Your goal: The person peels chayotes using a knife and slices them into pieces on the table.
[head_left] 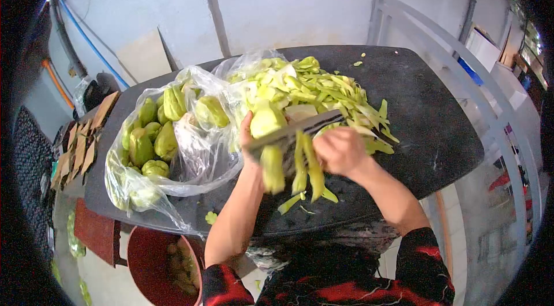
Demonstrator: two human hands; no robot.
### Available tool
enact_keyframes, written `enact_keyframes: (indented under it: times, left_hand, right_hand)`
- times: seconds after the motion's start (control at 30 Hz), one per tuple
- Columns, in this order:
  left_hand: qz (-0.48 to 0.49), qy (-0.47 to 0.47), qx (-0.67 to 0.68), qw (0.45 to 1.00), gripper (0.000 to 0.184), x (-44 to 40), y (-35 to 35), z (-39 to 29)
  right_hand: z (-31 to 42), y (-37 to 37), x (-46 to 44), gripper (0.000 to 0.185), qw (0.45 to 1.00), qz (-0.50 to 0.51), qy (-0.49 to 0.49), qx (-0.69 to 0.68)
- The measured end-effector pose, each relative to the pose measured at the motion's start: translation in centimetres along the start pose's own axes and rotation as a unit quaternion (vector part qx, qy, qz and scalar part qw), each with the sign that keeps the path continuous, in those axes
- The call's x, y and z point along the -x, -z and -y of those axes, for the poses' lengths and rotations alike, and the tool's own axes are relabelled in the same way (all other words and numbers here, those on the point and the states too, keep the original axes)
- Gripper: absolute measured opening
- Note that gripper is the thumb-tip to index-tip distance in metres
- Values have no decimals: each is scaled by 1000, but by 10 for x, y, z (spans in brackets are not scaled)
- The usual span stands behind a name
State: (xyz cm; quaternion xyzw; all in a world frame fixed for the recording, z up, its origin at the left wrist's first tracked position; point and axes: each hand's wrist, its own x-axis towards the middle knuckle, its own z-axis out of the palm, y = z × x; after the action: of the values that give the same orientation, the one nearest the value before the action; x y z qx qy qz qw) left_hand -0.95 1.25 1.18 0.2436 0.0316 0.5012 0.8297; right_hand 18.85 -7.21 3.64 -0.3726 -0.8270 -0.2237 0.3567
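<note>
My left hand is closed around a pale, partly peeled chayote, held up over the front of the dark table. The fingers of my right hand are wrapped round the handle of a knife, its wide blade slanting across the chayote. Long green strips of peel hang by the blade, blurred by motion. Beyond my hands lies a heap of pale green slices and peel on clear plastic. Left of my left hand, an open clear plastic bag holds several whole chayotes.
Under the table's front left stands a red bucket with things inside. A grey metal railing runs along the right. Cardboard pieces lie past the table's left side, and a pale wall rises behind the dark table.
</note>
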Motion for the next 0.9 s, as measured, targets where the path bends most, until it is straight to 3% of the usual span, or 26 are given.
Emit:
enact_keyframes:
  times: [0.03,0.07,0.13,0.33,0.37,0.4,0.47,0.5,0.8,0.87,0.9]
  left_hand:
    - [-15,-8,-14,1000,56,-1,-2,-3]
    - [20,34,122,992,58,4,-6,-1]
    - [-95,-17,31,995,57,6,-26,4]
    - [-98,-23,11,995,55,7,-16,1]
    - [-8,-3,64,998,54,4,-7,0]
    - [-10,-2,64,998,54,7,-13,0]
    - [-162,-38,-3,986,53,18,-38,-2]
    - [-175,-51,-23,983,53,18,-48,-3]
    - [-128,-73,-23,989,55,9,-20,-10]
    - [-176,-100,-14,979,50,9,-27,-7]
    - [-100,-70,-7,993,49,13,-22,-9]
  right_hand:
    - [13,3,-5,18,998,-24,54,2]
    - [21,-3,-8,19,993,-64,93,-19]
    - [36,-2,-12,19,990,-75,115,-12]
    - [31,-7,-12,21,994,-48,101,2]
    - [26,-8,-11,21,997,-32,66,22]
    - [21,-9,-8,21,999,-16,28,42]
    - [2,-14,-2,18,999,-21,-23,15]
    - [0,-13,0,18,999,-8,-29,24]
    - [-1,-9,-1,18,998,-5,-37,51]
    - [-21,-17,4,19,978,91,-182,36]
    - [-29,-12,6,20,978,74,-190,43]
